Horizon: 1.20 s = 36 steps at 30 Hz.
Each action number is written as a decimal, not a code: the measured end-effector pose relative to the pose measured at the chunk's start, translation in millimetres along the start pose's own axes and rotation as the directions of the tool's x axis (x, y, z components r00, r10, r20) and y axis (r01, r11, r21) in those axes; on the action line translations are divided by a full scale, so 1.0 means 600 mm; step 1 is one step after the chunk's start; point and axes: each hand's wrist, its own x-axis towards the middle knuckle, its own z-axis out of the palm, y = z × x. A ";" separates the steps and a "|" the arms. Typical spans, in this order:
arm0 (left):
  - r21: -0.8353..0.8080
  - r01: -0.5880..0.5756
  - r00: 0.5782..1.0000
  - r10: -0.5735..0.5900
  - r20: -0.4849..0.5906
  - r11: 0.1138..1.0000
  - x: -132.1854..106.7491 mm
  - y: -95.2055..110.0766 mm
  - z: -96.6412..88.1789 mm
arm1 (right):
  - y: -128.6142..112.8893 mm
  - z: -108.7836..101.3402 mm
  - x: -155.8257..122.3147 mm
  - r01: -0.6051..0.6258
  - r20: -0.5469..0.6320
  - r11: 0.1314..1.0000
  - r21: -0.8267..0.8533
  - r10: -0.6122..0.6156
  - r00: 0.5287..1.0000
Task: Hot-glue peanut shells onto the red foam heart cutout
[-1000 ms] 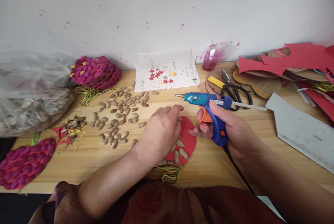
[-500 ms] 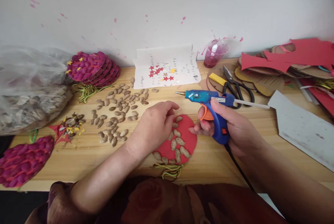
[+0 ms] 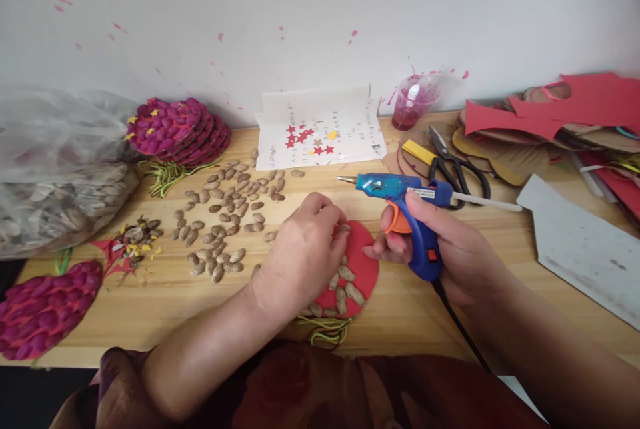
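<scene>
My left hand rests palm down on a red paper heart on the wooden table. Its fingers are curled and pressed onto a peanut shell at the heart's upper edge. Several peanut shells are stuck on the heart's lower part. Just to the right, my right hand grips a blue hot glue gun held above the table. Its nozzle points left, an orange trigger sits under my fingers, and a white glue stick pokes out at the back. Its black cord runs down toward me.
Loose peanut shells lie scattered left of the heart. Painted magenta shell hearts sit at the back left, another at the front left. A plastic bag of shells, a paper with stars, black scissors, a pink cup and red cut-outs surround the work.
My left hand drew back to the left half a second ago, uncovering the glued shells, then returned onto the heart's upper edge. The glue gun stayed nearly still.
</scene>
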 end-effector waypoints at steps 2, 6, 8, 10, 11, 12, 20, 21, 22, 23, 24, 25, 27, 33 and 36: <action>0.029 -0.013 1.000 0.013 0.001 0.999 0.000 0.002 0.001 | 0.001 -0.001 0.001 -0.007 0.003 1.000 -0.002 0.007 1.000; 0.057 -0.022 1.000 0.022 0.006 0.998 0.002 0.003 0.002 | 0.003 -0.004 0.003 -0.011 0.002 1.000 -0.009 0.011 1.000; 0.058 -0.021 1.000 0.021 -0.002 0.998 0.002 0.002 0.002 | 0.004 -0.004 0.003 -0.009 -0.001 1.000 -0.012 0.009 1.000; 0.060 -0.020 1.000 0.020 -0.008 0.998 0.002 0.002 0.004 | 0.005 -0.005 0.004 -0.010 -0.001 1.000 -0.016 0.010 1.000; 0.061 -0.018 1.000 0.019 -0.009 0.998 0.002 0.001 0.004 | 0.005 -0.005 0.004 -0.009 -0.002 1.000 -0.021 0.009 1.000; 0.064 -0.014 1.000 0.015 -0.008 0.998 0.002 0.001 0.004 | 0.005 -0.005 0.004 -0.010 -0.001 1.000 -0.029 0.010 1.000; 0.059 0.017 1.000 -0.018 0.025 0.998 0.005 0.002 0.002 | 0.002 0.000 0.003 -0.007 -0.013 0.999 -0.042 0.007 1.000; 0.054 0.019 0.999 -0.021 0.028 0.998 0.006 0.001 0.002 | 0.002 0.001 0.002 -0.003 -0.018 0.999 -0.044 0.002 1.000; 0.049 0.022 0.999 -0.024 0.031 0.999 0.006 0.000 0.002 | 0.001 0.001 0.001 -0.002 -0.021 0.999 -0.044 0.001 1.000; 0.044 0.025 0.999 -0.027 0.035 0.999 0.007 0.000 0.002 | 0.001 0.002 0.001 0.002 -0.022 0.999 -0.041 -0.003 1.000; 0.041 0.028 0.999 -0.030 0.037 0.999 0.007 -0.001 0.001 | 0.001 0.002 0.001 0.003 -0.020 0.999 -0.039 -0.004 1.000; 0.037 0.031 0.999 -0.033 0.039 0.999 0.007 -0.001 0.001 | 0.000 0.002 0.001 0.002 -0.021 0.999 -0.035 -0.003 1.000; 0.031 0.037 0.998 -0.038 0.043 0.999 0.008 -0.001 -0.001 | 0.000 0.003 0.001 -0.002 -0.029 1.000 -0.031 0.001 1.000; 0.029 0.049 0.997 -0.051 0.066 0.998 0.009 0.002 -0.005 | 0.001 0.002 0.000 -0.003 -0.031 0.999 -0.040 0.002 1.000; 0.017 0.054 0.996 -0.056 0.072 0.998 0.010 0.001 -0.006 | 0.002 0.000 0.001 0.002 -0.038 0.999 -0.051 -0.004 0.999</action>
